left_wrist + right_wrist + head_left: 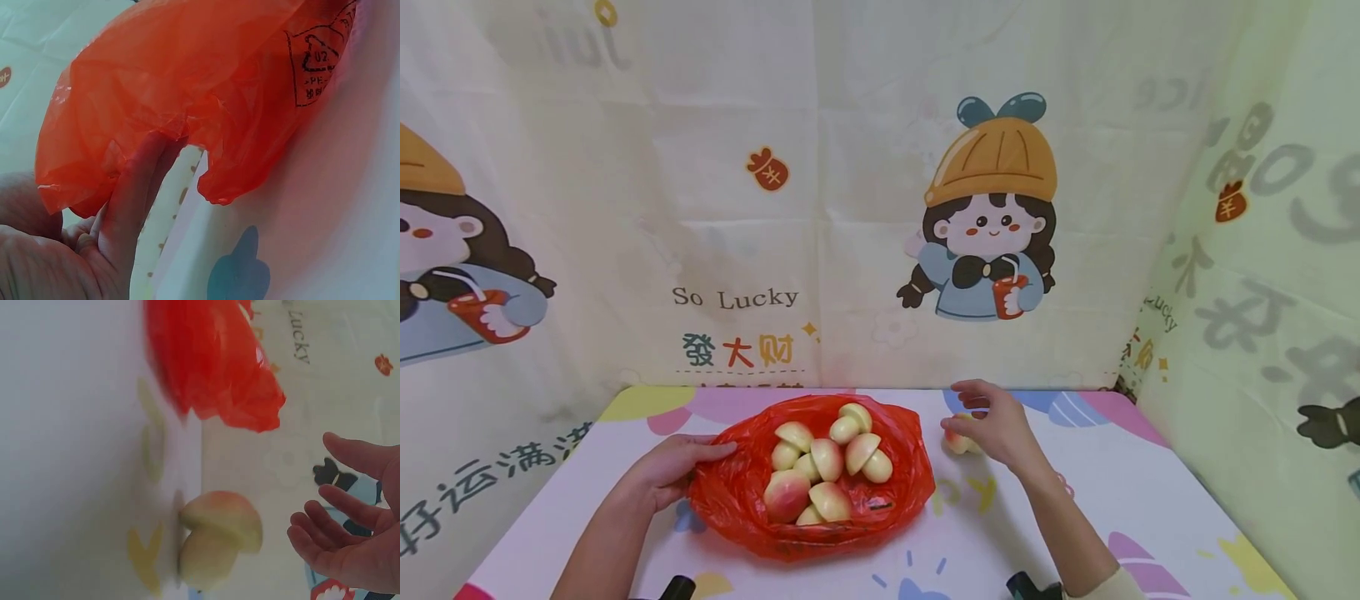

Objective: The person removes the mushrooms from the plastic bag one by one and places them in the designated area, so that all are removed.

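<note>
Against cartoon-printed cloth point(850, 125), at a patterned table point(955, 533): pinching the left edge of a red bag point(730, 504) of mushroom-shaped pieces point(826, 458) with the left hand point(662, 475); holding the right hand point(1003, 427) open and empty near a lone mushroom point(956, 443) on the table, right of the bag.

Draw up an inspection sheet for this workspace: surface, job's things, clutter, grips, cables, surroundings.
Surface: white tabletop with a colourful print.
Job's things: red plastic bag, mouth open, holding several mushroom-shaped pieces; lone mushroom-shaped piece on the tabletop, right of the bag.
Clutter: nothing seen.
Grips: left hand pinches the bag's edge; right hand hovers near the lone mushroom-shaped piece, holding nothing.
Cables: nothing seen.
Surroundings: pale backdrop with cartoon prints and lettering.
</note>
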